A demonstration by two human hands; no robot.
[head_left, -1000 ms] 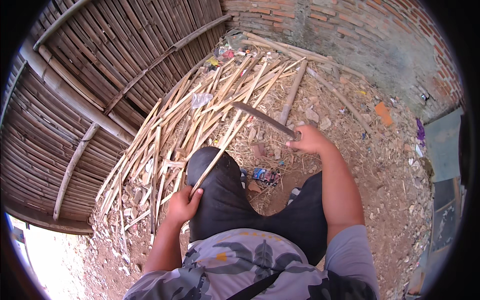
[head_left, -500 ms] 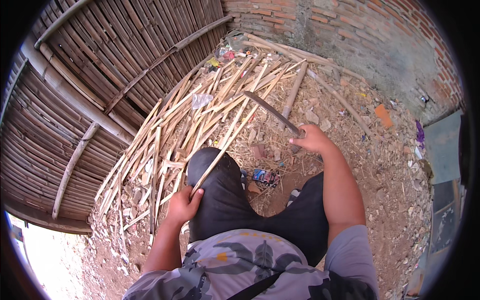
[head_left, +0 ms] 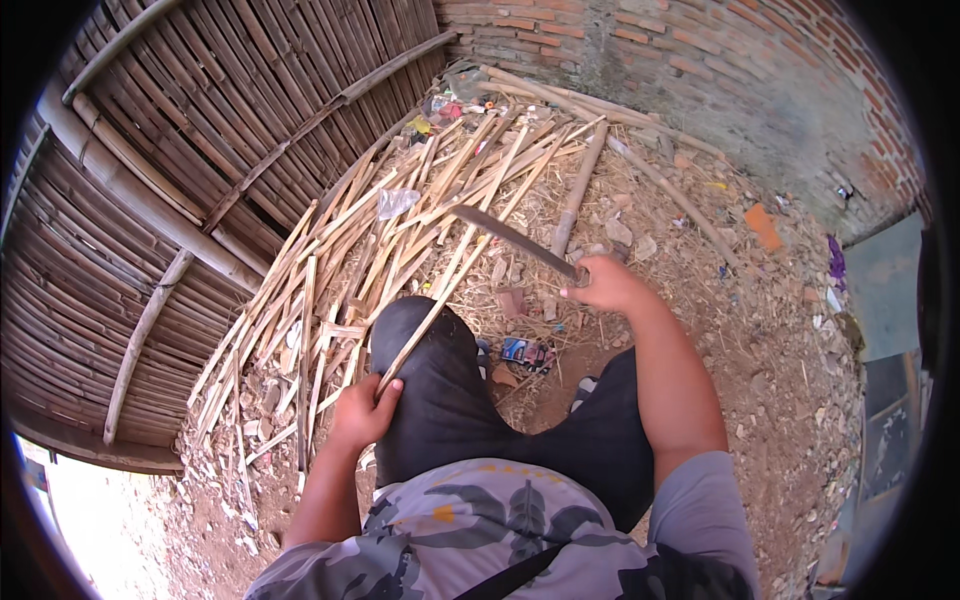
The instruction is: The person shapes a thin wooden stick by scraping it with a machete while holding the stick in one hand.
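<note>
The person sits with a dark-trousered left knee (head_left: 398,332) raised, and a long, pale strip (head_left: 415,342) lies slantwise over the top of it, like a bar on a workbench. I would judge this to be blade work on that strip, at a point between strokes or just at the start of one. The next move, to my mind, calls for a steady strip against the knee, a controlled angle of the edge, and a path that keeps the blade clear of the leg and of the fingers.

The left hand (head_left: 364,412), just on the near side of the knee, is closed about the near end of the strip, thumb along the top and the other fingers tucked round it. The right hand (head_left: 606,284), off to the right of the knee and a little beyond it, is wrapped around the handle of a long, dark blade (head_left: 517,240); most of the grip is hidden in the fist. The blade points left and away from the body, crossing the line of the strip beyond the knee. Whether it touches the wood or hangs above it, I cannot tell from here.

Past the knee and to its left spreads a heap of similar strips (head_left: 345,222), and the held one's far end gets lost among them. A crumpled clear plastic bag (head_left: 397,204) lies on the heap, beyond the knee.
</note>
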